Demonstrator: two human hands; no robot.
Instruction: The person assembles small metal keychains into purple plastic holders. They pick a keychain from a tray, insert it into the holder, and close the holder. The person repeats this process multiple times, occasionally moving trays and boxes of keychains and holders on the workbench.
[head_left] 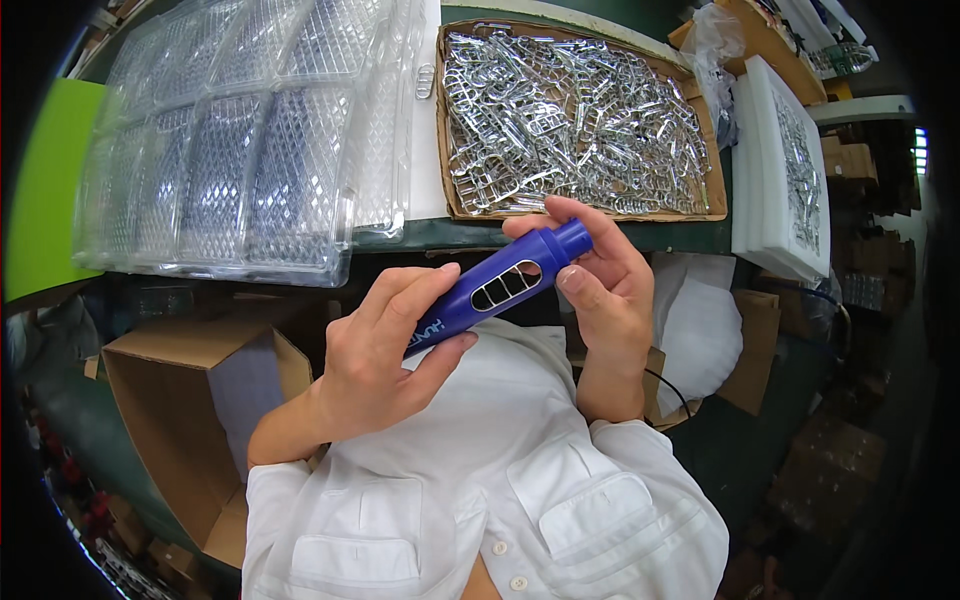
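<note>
Cardboard tray (716, 192); both hands (370, 365) (612, 295) hold smooth blue tube (458, 308)

Lettering (431, 331) — light blue, slanting | on dark-blue tube (462, 304) | just beside left hand (375, 365)

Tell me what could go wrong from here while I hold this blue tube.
The blue tube might drop if your grip slips: only your left hand and right hand hold it up. Your right hand looks close to the cardboard tray, so a bump could spill metal clips.
</note>
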